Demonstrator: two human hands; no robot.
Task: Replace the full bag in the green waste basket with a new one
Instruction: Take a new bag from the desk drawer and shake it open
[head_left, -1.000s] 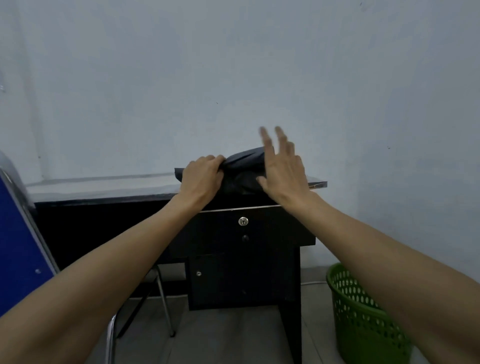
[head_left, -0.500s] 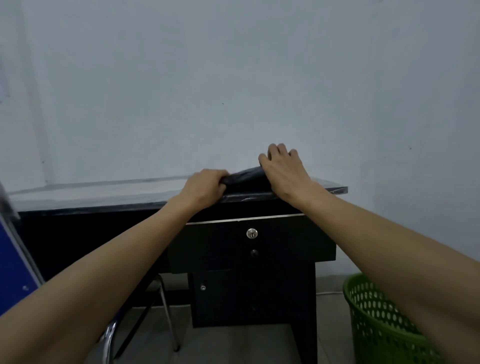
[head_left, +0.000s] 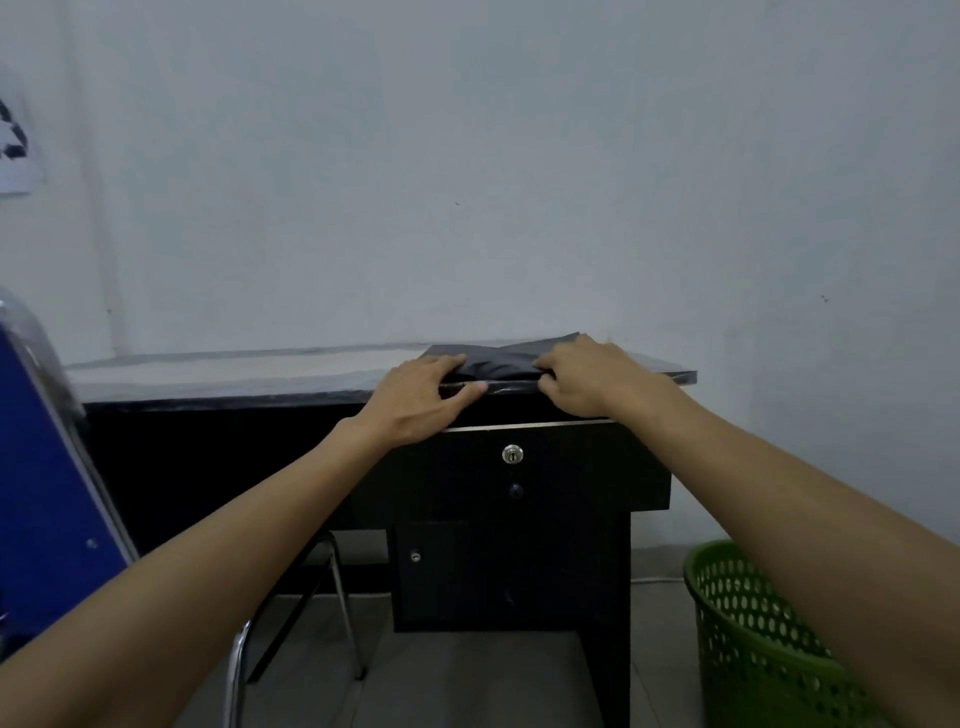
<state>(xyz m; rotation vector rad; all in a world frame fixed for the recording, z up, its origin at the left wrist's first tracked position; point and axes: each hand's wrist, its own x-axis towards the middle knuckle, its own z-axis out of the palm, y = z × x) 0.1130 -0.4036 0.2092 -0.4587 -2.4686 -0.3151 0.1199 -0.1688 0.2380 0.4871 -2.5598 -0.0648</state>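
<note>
A folded black plastic bag lies flat on the right end of the black desk, at its front edge. My left hand rests on the bag's left end, fingers over it and thumb along the desk edge. My right hand lies on the bag's right end with its fingers curled down at the near edge. The green perforated waste basket stands on the floor at the lower right, partly hidden by my right forearm; I see no bag in it.
The desk has a locked drawer and a small cabinet door beneath my hands. A blue chair with chrome legs stands at the left. A grey wall rises behind the desk, and tiled floor lies below.
The bag went from a raised bundle to flat on the desk. My right hand dropped from open above it onto its right end; the view has tilted and shifted a little.
</note>
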